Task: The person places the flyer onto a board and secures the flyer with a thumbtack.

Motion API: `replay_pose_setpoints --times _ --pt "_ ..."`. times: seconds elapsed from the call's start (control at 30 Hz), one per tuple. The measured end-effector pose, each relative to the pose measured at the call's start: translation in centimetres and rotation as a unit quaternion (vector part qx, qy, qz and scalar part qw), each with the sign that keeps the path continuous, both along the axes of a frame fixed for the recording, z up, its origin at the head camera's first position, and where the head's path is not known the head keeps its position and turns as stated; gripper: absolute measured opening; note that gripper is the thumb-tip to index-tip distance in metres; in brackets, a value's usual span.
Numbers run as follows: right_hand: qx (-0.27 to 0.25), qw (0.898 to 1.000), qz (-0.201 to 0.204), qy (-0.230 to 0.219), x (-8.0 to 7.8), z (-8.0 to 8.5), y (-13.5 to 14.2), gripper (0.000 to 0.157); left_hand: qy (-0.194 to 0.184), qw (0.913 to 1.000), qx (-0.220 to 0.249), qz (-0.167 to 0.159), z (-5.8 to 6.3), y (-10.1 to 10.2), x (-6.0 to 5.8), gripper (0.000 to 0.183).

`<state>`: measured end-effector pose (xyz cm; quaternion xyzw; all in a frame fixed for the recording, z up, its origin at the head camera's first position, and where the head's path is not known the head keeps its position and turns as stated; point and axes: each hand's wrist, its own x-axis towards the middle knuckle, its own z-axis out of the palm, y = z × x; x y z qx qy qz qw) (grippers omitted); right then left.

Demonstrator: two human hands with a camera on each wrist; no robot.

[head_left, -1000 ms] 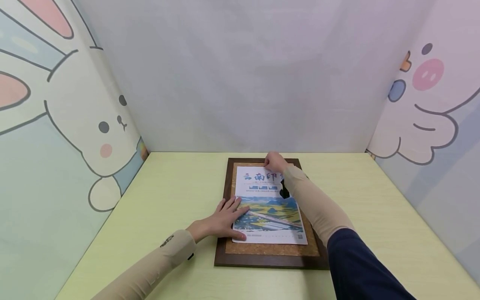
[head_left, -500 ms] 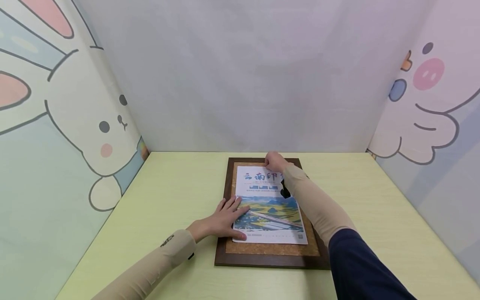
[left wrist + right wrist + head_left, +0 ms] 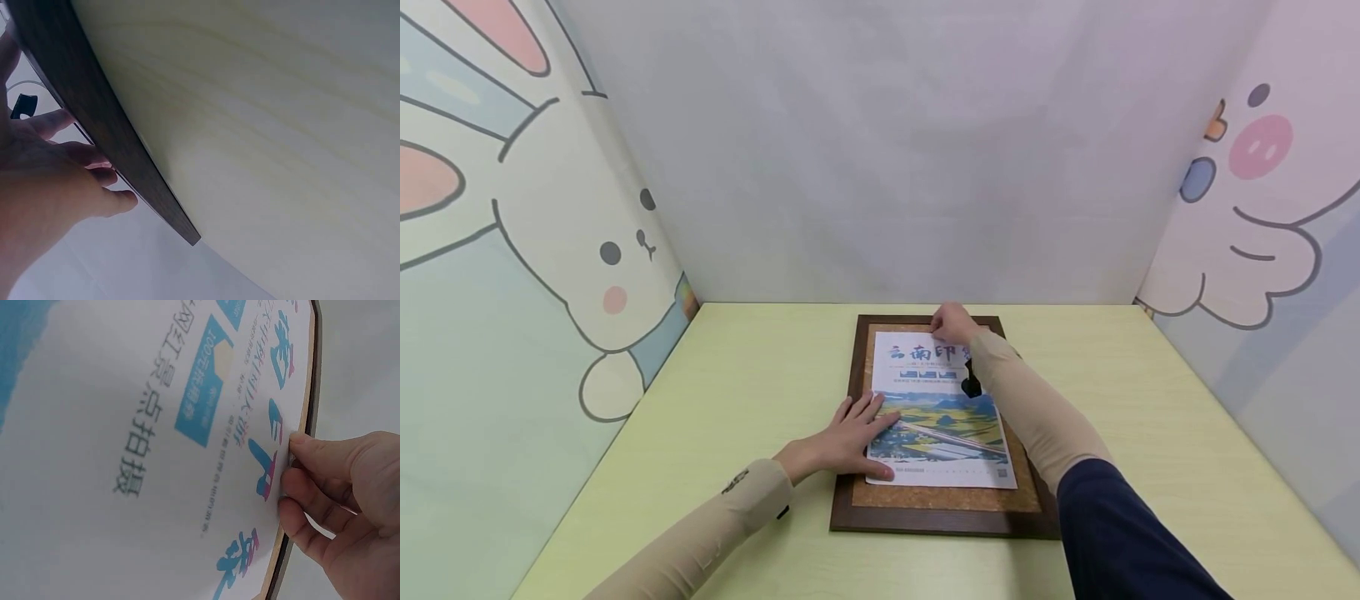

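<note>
A printed poster (image 3: 943,425) with a landscape picture lies flat on a cork board (image 3: 951,497) in a dark brown frame. My left hand (image 3: 844,442), its fingers spread, rests on the poster's left edge and the frame. At the poster's top edge is my right hand (image 3: 953,323). Seen from the right wrist, that hand (image 3: 344,500) has curled fingers, and thumb and fingertips pinch a small clear pushpin (image 3: 294,462), mostly hidden. The left wrist view shows the left hand (image 3: 56,169) beside the frame's dark edge (image 3: 119,125). The right forearm covers the poster's upper right part.
The board lies on a pale yellow-green table (image 3: 722,383). A grey-white wall (image 3: 880,167) stands behind it. Side panels carry a cartoon rabbit (image 3: 572,242) at left and a cartoon pig (image 3: 1262,183) at right.
Both hands hold almost the same places throughout. The whole view shifts very slightly; the poster and board stay put.
</note>
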<state>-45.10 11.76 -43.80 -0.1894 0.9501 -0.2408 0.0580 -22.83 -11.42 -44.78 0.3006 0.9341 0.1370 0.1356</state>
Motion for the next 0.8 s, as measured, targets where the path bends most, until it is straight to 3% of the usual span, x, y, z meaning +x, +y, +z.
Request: replay_pose_setpoints --times 0.27,0.8 --pt "-0.044 0.998 -0.03 -0.027 0.07 -0.63 0.81 0.007 -0.005 1.0 0.003 -0.002 -0.25 0.22 0.25 0.09" --pt "-0.07 0.996 -0.021 -0.051 0.18 0.12 0.97 0.015 -0.006 0.9999 0.01 0.0 -0.04 -0.09 -0.04 0.09"
